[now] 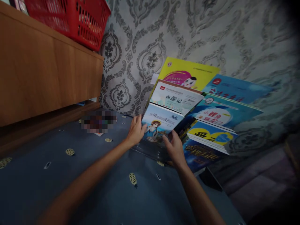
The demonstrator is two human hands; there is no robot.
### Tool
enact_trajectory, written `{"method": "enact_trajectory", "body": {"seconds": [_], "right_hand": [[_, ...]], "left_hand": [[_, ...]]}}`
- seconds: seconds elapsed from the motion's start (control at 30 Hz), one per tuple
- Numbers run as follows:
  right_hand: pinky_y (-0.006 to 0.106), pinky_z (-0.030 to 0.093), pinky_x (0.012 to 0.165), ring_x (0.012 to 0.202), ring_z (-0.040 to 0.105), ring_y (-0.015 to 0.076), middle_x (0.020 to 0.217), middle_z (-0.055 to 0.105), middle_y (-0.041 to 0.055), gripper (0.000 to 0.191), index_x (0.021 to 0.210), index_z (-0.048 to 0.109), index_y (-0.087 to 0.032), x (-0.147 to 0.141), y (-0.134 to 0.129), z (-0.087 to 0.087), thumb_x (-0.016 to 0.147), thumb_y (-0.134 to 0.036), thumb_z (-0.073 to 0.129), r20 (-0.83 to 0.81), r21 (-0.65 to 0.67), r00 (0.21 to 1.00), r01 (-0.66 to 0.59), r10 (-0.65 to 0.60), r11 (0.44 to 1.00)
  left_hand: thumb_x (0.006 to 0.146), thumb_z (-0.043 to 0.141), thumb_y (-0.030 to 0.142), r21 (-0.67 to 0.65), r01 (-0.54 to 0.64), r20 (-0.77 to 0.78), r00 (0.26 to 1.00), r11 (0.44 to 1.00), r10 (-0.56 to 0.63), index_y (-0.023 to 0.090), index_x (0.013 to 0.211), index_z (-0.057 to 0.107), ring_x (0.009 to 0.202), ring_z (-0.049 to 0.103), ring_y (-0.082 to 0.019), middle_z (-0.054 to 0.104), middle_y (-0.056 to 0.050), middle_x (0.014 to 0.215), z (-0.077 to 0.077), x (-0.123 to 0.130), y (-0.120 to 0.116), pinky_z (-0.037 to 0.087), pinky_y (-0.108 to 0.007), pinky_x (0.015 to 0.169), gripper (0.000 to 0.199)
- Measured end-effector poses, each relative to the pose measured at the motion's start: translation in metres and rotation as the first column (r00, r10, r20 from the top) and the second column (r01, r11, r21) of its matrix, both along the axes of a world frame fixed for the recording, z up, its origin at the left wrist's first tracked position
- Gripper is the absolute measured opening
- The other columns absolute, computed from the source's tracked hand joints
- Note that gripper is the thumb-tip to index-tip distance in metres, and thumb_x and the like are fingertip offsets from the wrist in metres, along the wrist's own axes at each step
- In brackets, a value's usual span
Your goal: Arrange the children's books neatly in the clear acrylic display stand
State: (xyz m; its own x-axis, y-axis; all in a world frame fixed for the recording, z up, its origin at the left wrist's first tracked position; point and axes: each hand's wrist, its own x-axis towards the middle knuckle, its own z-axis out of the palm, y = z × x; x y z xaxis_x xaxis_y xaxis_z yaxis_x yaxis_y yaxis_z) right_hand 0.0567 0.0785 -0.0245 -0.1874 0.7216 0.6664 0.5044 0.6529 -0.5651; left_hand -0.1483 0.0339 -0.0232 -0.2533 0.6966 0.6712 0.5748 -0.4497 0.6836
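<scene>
Light-blue book [162, 123] leans between my left hand [136, 129] and right hand [174, 147], both gripping its lower sides, long axis rising away.

head view | looks forward, down | near books [191, 100] | faces wallpaper [150, 37]

Upper left: red slotted basket [71, 23] standing on a wooden cabinet [51, 72]. Background: pale wall [131, 40] bearing grey scrolled motifs. Foreground: dark blue cloth [110, 197] printed with yellow, pineapple-like figures.
</scene>
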Motion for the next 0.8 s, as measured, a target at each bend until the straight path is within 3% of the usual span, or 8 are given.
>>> {"method": "enact_trajectory", "body": {"seconds": [0.1, 0.27, 0.57, 0.8], "right_hand": [[0.052, 0.051, 0.098, 0.107, 0.066, 0.0321, 0.118, 0.070, 0.0148, 0.050, 0.127, 0.060, -0.020, 0.000, -0.001, 0.001, 0.085, -0.047, 0.057, -0.002, -0.009, 1.000, -0.012, 0.012, 1.000], [0.050, 0.054, 0.094, 0.107, 0.066, 0.0322, 0.114, 0.072, 0.0125, 0.049, 0.126, 0.061, -0.022, -0.002, -0.004, 0.005, 0.085, -0.049, 0.058, 0.003, -0.016, 1.000, -0.014, 0.014, 1.000], [0.042, 0.053, 0.077, 0.082, 0.063, 0.0267, 0.092, 0.070, 0.0089, 0.037, 0.103, 0.062, -0.020, -0.001, -0.009, 0.009, 0.084, -0.052, 0.056, 0.044, -0.015, 0.995, 0.089, -0.088, 0.996], [0.040, 0.051, 0.073, 0.076, 0.061, 0.0253, 0.087, 0.069, 0.0076, 0.036, 0.100, 0.061, -0.020, -0.006, -0.018, 0.015, 0.084, -0.051, 0.054, 0.055, -0.025, 0.994, 0.100, -0.098, 0.995]], "left_hand": [[0.095, 0.052, 0.041, -0.010, 0.039, 0.044, 0.998, 0.999, -0.039, 0.016, 0.152, 0.036, 0.140, 0.043, -0.033, 0.050, -0.020, 0.140, 0.007, -0.002, 0.008, 0.031, -0.050, 0.120, 0.065], [0.093, 0.056, 0.039, 0.059, 0.082, 0.101, 0.991, 0.995, -0.087, 0.023, 0.155, 0.035, 0.135, 0.046, -0.031, 0.052, -0.014, 0.133, 0.012, 0.000, 0.016, 0.035, -0.048, 0.118, 0.067], [0.094, 0.053, 0.033, 0.071, 0.112, 0.158, 0.980, 0.991, -0.122, 0.022, 0.154, 0.039, 0.133, 0.048, -0.029, 0.051, -0.013, 0.131, 0.011, 0.002, 0.019, 0.036, -0.043, 0.118, 0.062], [0.094, 0.054, 0.032, 0.081, 0.099, 0.181, 0.977, 0.992, -0.113, 0.026, 0.152, 0.042, 0.131, 0.049, -0.028, 0.051, -0.011, 0.127, 0.011, 0.004, 0.019, 0.037, -0.042, 0.117, 0.060]]}}
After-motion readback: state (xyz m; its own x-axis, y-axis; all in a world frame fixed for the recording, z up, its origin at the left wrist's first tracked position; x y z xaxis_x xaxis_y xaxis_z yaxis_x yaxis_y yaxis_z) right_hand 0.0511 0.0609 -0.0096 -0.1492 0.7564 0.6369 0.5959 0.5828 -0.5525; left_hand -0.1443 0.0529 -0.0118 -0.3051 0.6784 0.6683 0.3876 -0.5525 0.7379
